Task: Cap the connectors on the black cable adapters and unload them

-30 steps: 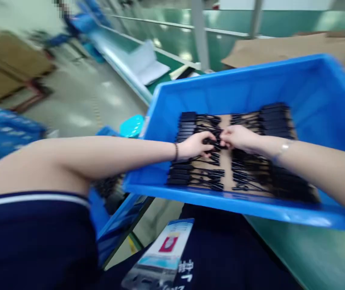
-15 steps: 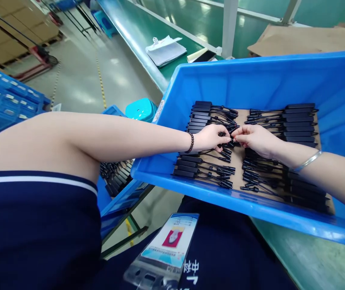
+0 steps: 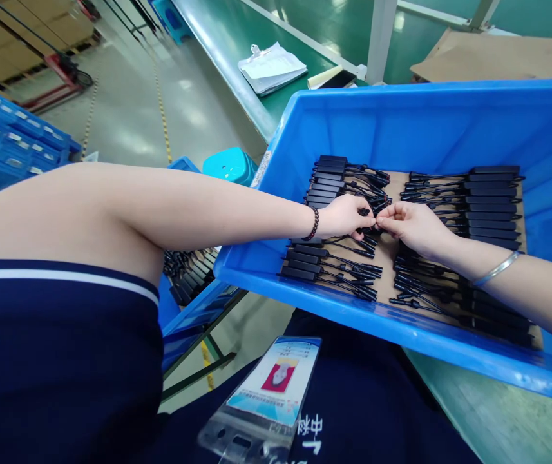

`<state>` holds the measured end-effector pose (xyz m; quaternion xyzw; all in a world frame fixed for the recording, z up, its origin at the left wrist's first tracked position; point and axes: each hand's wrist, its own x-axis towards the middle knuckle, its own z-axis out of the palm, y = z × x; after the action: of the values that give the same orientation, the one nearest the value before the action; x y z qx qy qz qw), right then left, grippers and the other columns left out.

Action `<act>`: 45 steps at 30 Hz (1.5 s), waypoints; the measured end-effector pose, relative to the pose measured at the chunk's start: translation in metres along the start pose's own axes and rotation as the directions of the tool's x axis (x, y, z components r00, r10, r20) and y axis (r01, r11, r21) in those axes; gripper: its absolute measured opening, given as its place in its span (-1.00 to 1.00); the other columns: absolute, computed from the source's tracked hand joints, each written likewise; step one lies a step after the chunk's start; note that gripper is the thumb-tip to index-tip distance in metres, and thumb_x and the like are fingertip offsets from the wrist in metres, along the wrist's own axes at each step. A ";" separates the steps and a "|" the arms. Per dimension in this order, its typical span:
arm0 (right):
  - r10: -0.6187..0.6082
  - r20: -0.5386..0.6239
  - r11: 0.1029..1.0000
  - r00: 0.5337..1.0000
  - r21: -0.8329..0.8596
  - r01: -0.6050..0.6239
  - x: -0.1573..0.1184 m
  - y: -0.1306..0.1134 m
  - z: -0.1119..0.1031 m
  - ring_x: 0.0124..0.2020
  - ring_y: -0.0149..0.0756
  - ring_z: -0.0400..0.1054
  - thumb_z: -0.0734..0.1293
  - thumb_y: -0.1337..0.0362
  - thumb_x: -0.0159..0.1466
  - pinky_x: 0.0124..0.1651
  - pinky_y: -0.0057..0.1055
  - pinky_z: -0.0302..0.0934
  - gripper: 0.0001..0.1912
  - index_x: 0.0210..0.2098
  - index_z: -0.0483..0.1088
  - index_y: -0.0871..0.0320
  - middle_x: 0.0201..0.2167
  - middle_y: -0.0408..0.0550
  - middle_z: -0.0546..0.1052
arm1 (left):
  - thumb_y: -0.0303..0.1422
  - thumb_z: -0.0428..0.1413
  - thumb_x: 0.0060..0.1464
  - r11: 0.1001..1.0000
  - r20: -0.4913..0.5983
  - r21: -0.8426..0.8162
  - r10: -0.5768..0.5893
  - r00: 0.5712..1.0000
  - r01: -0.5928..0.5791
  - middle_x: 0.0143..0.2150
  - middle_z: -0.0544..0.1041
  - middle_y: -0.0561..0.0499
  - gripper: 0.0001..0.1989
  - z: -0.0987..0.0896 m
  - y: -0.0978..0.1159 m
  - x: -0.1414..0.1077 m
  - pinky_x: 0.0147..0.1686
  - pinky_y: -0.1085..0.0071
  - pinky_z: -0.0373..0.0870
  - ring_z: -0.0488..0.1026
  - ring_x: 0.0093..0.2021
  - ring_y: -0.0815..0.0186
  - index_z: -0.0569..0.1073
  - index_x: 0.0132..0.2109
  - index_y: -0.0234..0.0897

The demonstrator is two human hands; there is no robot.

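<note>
A blue bin [image 3: 377, 309] holds two columns of black cabled modules on brown cardboard [image 3: 386, 270]. Over the left column [image 3: 304, 265], my left hand [image 3: 348, 217] has its fingers closed round black cable ends. Its fingertips meet those of my right hand [image 3: 408, 223], which is pinched at the gap between the columns. Whatever lies between the right fingertips is too small to make out. The right column of modules [image 3: 493, 200] extends behind and below my right hand, partly covered by it.
Beyond the bin, papers on a clipboard [image 3: 272, 69] and a dark phone-like object [image 3: 341, 79] lie on the green bench. A lower blue bin [image 3: 198, 322] with more modules, and a turquoise stool [image 3: 230, 165], are at the left. Brown cardboard [image 3: 498, 58] lies behind.
The view has shifted slightly, so the bin appears further right. My fingertips have come together, with my right fingers now in a tighter pinch beside the left.
</note>
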<state>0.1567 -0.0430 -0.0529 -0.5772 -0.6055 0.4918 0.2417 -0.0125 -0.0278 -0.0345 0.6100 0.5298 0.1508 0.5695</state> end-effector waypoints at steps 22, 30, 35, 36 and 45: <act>0.296 0.159 0.884 0.942 0.329 -0.333 0.003 -0.028 -0.013 -0.57 -0.50 0.26 0.18 0.56 0.19 -0.55 -0.56 0.12 -0.84 -0.44 0.32 0.26 -0.52 -0.03 0.42 | -0.46 0.13 0.07 0.997 0.040 -0.072 0.006 0.999 -0.003 -0.45 0.45 0.02 -0.93 -0.001 0.001 -0.004 -0.44 0.53 0.48 0.45 -0.50 0.49 0.45 -0.30 -0.43; 0.297 0.160 0.917 0.941 0.228 -0.328 0.000 -0.031 -0.018 -0.62 -0.56 0.19 0.15 0.68 0.14 -0.57 -0.60 0.09 -0.74 -0.41 0.33 0.26 -0.53 -0.09 0.42 | -0.59 0.15 -0.01 1.000 0.027 -0.021 0.004 1.000 -0.003 -0.41 0.43 0.05 -0.88 0.002 -0.002 -0.005 -0.34 0.44 0.51 0.45 -0.48 0.49 0.39 -0.29 -0.40; 0.234 0.135 0.945 0.963 0.203 -0.258 0.003 -0.023 -0.016 -0.64 -0.57 0.17 0.18 0.63 0.16 -0.60 -0.61 0.05 -0.79 -0.33 0.28 0.24 -0.51 -0.10 0.44 | -0.68 0.09 -0.01 1.000 0.013 -0.019 0.003 1.000 -0.003 -0.46 0.36 0.12 -0.77 0.003 -0.003 -0.005 -0.31 0.36 0.53 0.43 -0.47 0.48 0.27 -0.24 -0.35; 0.219 0.132 0.949 0.967 0.199 -0.243 0.004 -0.021 -0.015 -0.63 -0.56 0.17 0.20 0.62 0.16 -0.60 -0.60 0.04 -0.79 -0.31 0.27 0.23 -0.49 -0.09 0.46 | -0.65 0.08 0.02 0.999 0.016 -0.036 0.009 1.000 -0.009 -0.47 0.35 0.12 -0.81 0.003 -0.003 -0.004 -0.31 0.35 0.53 0.42 -0.47 0.48 0.26 -0.26 -0.35; 0.110 0.098 0.977 0.989 0.172 -0.126 0.006 -0.009 -0.013 -0.62 -0.58 0.12 0.29 0.46 0.18 -0.58 -0.60 0.03 -0.86 -0.50 0.31 0.21 -0.55 -0.15 0.39 | -0.47 -0.01 0.17 0.999 -0.009 -0.017 0.027 1.000 -0.027 -0.41 0.28 0.08 -0.89 0.005 -0.003 -0.001 -0.35 0.38 0.55 0.41 -0.44 0.48 0.24 -0.35 -0.35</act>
<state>0.1619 -0.0319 -0.0417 -0.5660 -0.5338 0.5824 0.2357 -0.0100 -0.0323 -0.0379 0.6115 0.5228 0.1657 0.5704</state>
